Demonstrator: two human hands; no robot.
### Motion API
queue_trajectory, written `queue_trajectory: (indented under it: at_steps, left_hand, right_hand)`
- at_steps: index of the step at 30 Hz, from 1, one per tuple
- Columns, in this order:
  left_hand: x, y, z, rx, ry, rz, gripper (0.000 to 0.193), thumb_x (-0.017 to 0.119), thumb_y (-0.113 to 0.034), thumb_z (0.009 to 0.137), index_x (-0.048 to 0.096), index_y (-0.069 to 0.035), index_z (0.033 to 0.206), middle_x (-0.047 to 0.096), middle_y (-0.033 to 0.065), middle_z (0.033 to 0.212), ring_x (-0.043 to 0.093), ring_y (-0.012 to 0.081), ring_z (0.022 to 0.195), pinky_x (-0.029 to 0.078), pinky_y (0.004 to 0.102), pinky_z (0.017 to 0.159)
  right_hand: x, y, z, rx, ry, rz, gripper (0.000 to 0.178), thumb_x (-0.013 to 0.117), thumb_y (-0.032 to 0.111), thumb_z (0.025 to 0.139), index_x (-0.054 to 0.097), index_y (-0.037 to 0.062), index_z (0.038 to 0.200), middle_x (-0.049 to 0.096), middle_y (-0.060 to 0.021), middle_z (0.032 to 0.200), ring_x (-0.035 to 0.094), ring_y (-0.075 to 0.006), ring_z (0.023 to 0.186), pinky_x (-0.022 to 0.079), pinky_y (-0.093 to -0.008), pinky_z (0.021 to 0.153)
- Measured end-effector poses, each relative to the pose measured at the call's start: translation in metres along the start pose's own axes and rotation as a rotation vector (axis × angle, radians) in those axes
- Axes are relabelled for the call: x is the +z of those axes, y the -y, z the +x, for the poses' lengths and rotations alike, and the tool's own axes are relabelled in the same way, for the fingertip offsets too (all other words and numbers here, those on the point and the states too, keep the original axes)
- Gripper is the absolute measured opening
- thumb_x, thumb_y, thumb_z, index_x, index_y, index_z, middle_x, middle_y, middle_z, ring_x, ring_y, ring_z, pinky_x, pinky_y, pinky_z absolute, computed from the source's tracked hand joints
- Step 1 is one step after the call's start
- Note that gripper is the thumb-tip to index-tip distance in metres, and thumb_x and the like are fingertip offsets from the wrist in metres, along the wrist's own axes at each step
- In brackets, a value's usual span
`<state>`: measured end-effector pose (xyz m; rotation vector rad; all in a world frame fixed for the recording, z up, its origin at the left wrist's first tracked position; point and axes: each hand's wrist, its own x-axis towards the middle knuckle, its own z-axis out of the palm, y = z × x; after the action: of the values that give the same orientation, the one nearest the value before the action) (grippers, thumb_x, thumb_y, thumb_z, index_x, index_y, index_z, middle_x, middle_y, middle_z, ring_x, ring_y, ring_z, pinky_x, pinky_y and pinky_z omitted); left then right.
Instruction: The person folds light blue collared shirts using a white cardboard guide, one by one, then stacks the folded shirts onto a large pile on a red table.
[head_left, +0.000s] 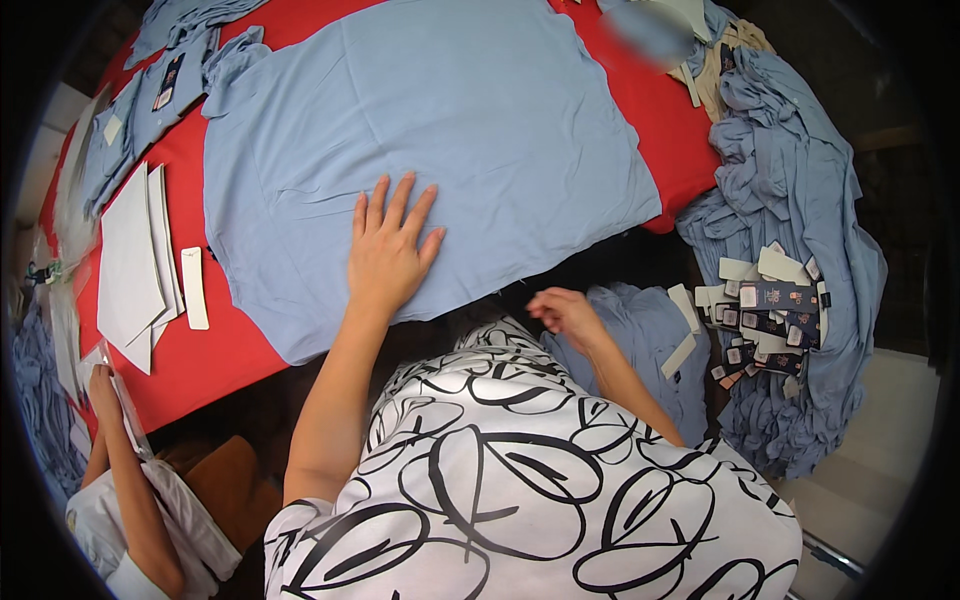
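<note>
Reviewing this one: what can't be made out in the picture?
In the head view:
Blue cloth: far end cut off by the top edge.
Part under the left hand: covered by the palm.
Right hand: its curled fingers hide the palm.
Oval patch, upper right: too blurred to identify.

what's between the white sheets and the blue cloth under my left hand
In the head view, a narrow white strip lies there, on the red table cover.

The left hand point(390, 255) lies flat on blue cloth point(440, 120) at centre; the right hand point(565, 312), loosely curled, is right of centre. Paper point(130, 270) lies at left, tagged garments point(790, 180) at right.
</note>
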<state>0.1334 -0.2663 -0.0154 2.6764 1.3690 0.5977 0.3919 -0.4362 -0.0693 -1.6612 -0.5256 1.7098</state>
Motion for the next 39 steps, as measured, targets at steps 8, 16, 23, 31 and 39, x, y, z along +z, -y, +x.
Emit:
queue_trajectory:
  at_steps: [8,16,23,31,39]
  left_hand:
    - [0.002,0.0,0.0,0.011,-0.002,0.011,0.052,0.062,-0.037,0.091,0.053,-0.022,0.14,0.045,0.0061,0.149,0.035,0.0321,0.14,0.025,0.0509,0.116]
    - [0.0,0.001,-0.003,0.019,-0.006,0.001,0.053,0.063,-0.038,0.09,0.053,-0.024,0.14,0.044,0.0055,0.149,0.035,0.0317,0.14,0.025,0.052,0.116]
    - [-0.002,-0.001,0.0,0.004,-0.016,0.009,0.054,0.062,-0.039,0.09,0.053,-0.023,0.141,0.044,0.0056,0.149,0.035,0.0322,0.141,0.025,0.0526,0.116]
    - [0.002,0.0,0.0,0.012,-0.03,0.024,0.052,0.062,-0.04,0.09,0.055,-0.022,0.138,0.047,0.0056,0.148,0.036,0.0322,0.14,0.025,0.0527,0.115]
    - [0.001,0.0,-0.002,0.0,0.019,0.021,0.054,0.059,-0.04,0.092,0.051,-0.022,0.142,0.042,0.0054,0.152,0.032,0.032,0.143,0.022,0.0518,0.117]
  right_hand:
    - [0.07,0.027,0.007,-0.003,0.183,0.336,0.023,0.067,0.017,0.094,0.056,-0.0014,0.086,0.06,-0.0083,0.082,0.048,-0.0098,0.063,0.038,-0.0241,0.054]
    - [0.061,0.004,0.005,-0.041,0.12,0.311,0.023,0.067,0.018,0.094,0.061,-0.0031,0.088,0.055,-0.003,0.07,0.043,-0.0084,0.058,0.034,-0.0217,0.051]
    - [-0.018,-0.065,-0.005,0.239,-0.034,-0.116,0.018,0.065,0.018,0.096,0.065,0.0004,0.094,0.061,-0.006,0.082,0.046,-0.007,0.061,0.036,-0.0225,0.052]
    - [0.05,0.014,-0.001,-0.21,-0.05,0.508,0.016,0.064,0.013,0.095,0.057,-0.0004,0.092,0.059,-0.0065,0.085,0.044,-0.0074,0.06,0.034,-0.0221,0.05]
    - [0.041,0.001,0.003,-0.408,-0.258,-0.053,0.012,0.062,0.005,0.086,0.058,-0.0003,0.077,0.055,-0.0079,0.07,0.047,-0.0163,0.058,0.038,-0.0305,0.052]
